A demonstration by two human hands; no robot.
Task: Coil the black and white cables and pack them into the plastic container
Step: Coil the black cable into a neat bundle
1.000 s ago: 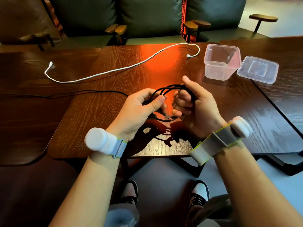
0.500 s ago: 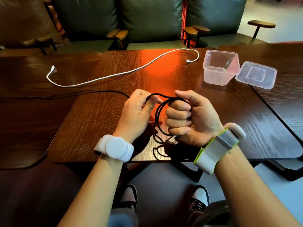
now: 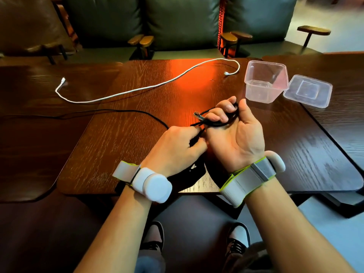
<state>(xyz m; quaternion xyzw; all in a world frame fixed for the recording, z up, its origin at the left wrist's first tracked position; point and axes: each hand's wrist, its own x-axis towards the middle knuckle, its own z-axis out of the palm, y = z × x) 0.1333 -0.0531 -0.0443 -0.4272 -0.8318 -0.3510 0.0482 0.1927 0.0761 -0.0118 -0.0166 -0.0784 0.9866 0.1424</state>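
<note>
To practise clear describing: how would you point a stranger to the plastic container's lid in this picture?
Start at the dark wooden table and look toward its far right corner, where a clear plastic tub stands. The lid lies just to the right of the tub. Unlike the deep tub, it is flat and shallow.

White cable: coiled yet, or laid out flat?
Laid out, not coiled. The white cable lies in one long loose curve across the table, with its two plug ends wide apart and no loops in it.
</note>
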